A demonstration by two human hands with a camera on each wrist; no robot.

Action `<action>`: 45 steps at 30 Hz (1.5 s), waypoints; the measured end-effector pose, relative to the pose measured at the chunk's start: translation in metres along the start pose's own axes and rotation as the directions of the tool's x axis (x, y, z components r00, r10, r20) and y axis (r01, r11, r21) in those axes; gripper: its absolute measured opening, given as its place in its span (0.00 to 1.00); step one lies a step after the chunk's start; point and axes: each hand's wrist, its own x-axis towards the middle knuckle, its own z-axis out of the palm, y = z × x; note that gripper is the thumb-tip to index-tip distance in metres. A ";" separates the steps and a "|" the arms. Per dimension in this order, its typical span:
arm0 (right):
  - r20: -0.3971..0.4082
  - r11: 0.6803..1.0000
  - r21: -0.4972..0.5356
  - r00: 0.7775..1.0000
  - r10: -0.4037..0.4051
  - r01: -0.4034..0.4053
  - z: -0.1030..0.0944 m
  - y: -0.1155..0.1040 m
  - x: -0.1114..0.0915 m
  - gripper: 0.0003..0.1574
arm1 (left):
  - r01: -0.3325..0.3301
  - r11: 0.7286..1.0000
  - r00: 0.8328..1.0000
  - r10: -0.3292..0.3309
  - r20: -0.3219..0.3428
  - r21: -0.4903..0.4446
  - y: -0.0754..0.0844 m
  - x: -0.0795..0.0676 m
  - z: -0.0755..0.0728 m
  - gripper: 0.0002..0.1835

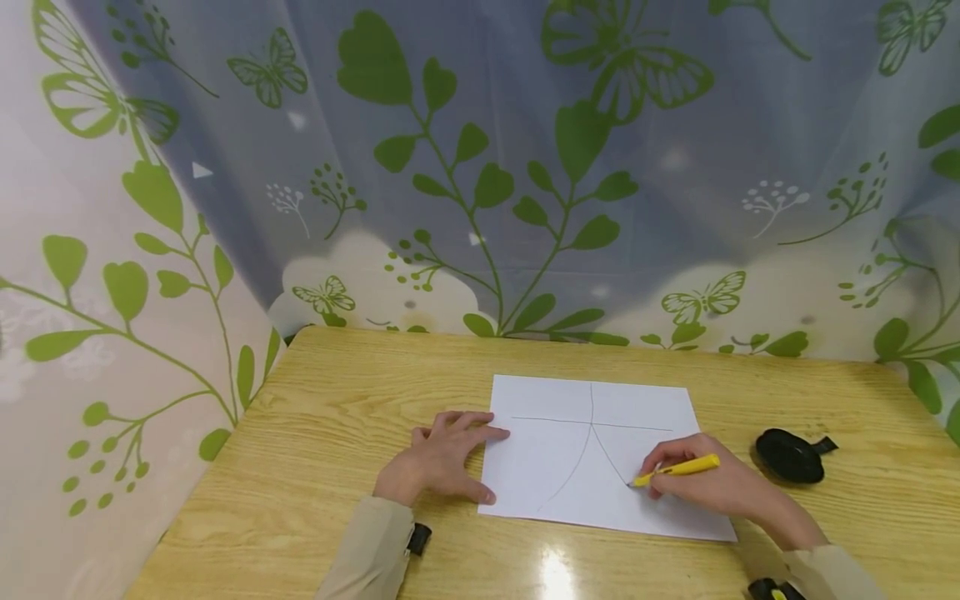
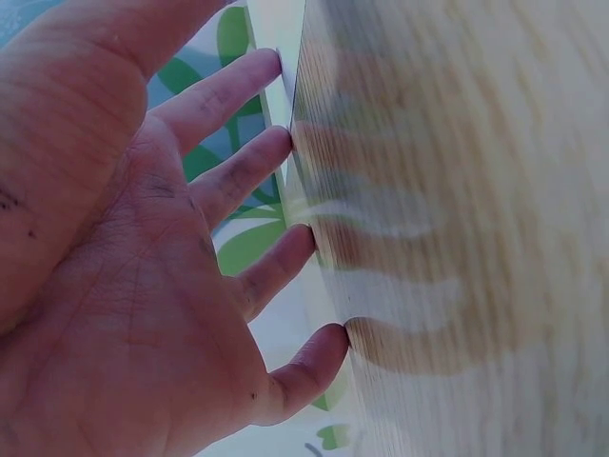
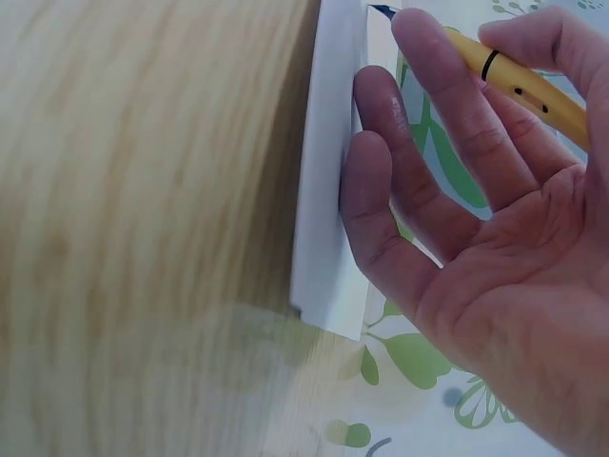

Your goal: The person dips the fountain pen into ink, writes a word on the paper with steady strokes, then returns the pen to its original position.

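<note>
A white sheet of paper (image 1: 555, 467) lies on the wooden table, marked with thin dark lines: one across, one down from the top edge, and two spreading from their crossing. My right hand (image 1: 697, 483) pinches a yellow pen (image 1: 686, 467), its tip touching the paper at the lower end of the right slanting line. In the right wrist view the pen (image 3: 533, 90) sits between thumb and fingers, beside the paper's edge (image 3: 328, 190). My left hand (image 1: 446, 458) has its fingers spread at the sheet's left edge; the left wrist view shows its fingertips (image 2: 328, 347) pressing on the table.
A small black dish-like object (image 1: 789, 457) with a short tab lies right of the paper. Patterned curtains (image 1: 480, 167) with green leaves and butterflies hang behind and to the left of the table (image 1: 337, 383). Light glares on the table near the front.
</note>
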 end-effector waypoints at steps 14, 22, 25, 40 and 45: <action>0.064 0.996 0.043 0.995 -0.082 0.080 -0.004 0.007 -0.012 0.07 | 0.000 1.000 1.000 0.000 0.001 -0.004 0.000 0.000 0.001 0.44; 0.100 0.993 0.078 0.991 -0.092 0.084 -0.007 0.009 -0.018 0.07 | -0.008 1.000 1.000 0.008 -0.005 -0.006 -0.001 0.001 0.001 0.44; 0.116 0.992 0.097 0.989 -0.090 0.079 -0.008 0.010 -0.021 0.07 | -0.009 1.000 1.000 0.009 -0.006 -0.005 -0.001 0.001 0.001 0.44; 0.153 0.984 0.139 0.980 -0.128 0.107 -0.011 0.013 -0.029 0.07 | -0.011 1.000 1.000 0.011 -0.001 -0.007 0.000 0.001 0.000 0.44; 0.156 0.981 0.148 0.977 -0.147 0.124 -0.010 0.014 -0.029 0.08 | -0.010 1.000 1.000 0.010 0.003 -0.011 0.000 0.001 0.000 0.44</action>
